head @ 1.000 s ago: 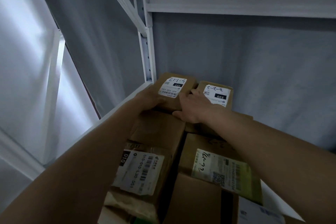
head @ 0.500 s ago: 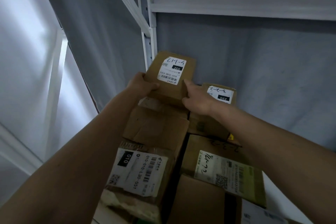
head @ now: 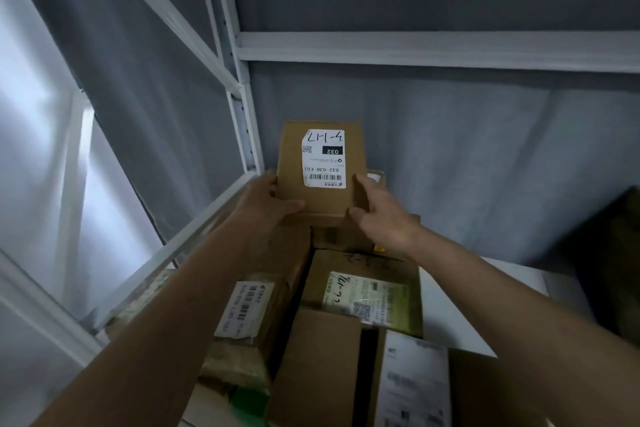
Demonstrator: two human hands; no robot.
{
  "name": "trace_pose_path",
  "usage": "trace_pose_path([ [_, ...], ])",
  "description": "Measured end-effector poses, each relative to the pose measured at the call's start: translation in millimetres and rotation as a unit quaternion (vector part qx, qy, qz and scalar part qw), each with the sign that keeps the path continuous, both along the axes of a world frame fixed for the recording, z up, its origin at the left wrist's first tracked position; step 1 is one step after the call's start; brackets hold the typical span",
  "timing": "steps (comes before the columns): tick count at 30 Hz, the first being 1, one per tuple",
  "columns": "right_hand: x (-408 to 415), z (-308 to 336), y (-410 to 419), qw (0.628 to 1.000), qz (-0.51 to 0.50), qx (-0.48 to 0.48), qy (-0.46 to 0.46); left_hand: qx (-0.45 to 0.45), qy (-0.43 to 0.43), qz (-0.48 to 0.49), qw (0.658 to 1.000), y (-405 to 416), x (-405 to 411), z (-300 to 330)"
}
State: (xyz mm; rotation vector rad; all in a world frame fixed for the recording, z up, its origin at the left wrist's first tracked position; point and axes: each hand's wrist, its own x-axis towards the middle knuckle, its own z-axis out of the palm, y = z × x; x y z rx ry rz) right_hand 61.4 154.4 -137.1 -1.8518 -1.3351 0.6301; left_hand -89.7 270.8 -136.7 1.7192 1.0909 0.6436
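Labelled carton [head: 322, 166] is held on end, long axis near vertical, above the rear-left corner of the parcel stack [head: 322, 357], its lower corners gripped by the left hand [head: 266, 198] and right hand [head: 384, 215], one on each side and equally near.

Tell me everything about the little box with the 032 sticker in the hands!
The box is small, flat, closed brown cardboard. Its white label shows a barcode, a black 032 patch and handwriting, all upside down. It is tilted up, label toward the camera, above other parcels. The left hand grips its left edge, the right hand its right edge.
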Motion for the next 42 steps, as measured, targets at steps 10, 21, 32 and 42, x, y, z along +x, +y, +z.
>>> trace_pose_path([
  [10,52,-3,-136,0.99,-0.139,-0.038,-0.008,-0.08,-0.004,-0.116,0.99,-113,70,-20],
  [21,111,4,-287,0.969,-0.246,-0.032,-0.013,-0.064,-0.015,-0.2,0.978,-247,159,-15],
  [32,167,3,-414,0.951,-0.306,-0.034,0.004,-0.082,0.011,-0.262,0.961,-365,228,-11],
  [42,234,-14,-508,0.909,-0.416,-0.002,0.035,-0.066,0.043,-0.31,0.947,-469,298,-20],
])
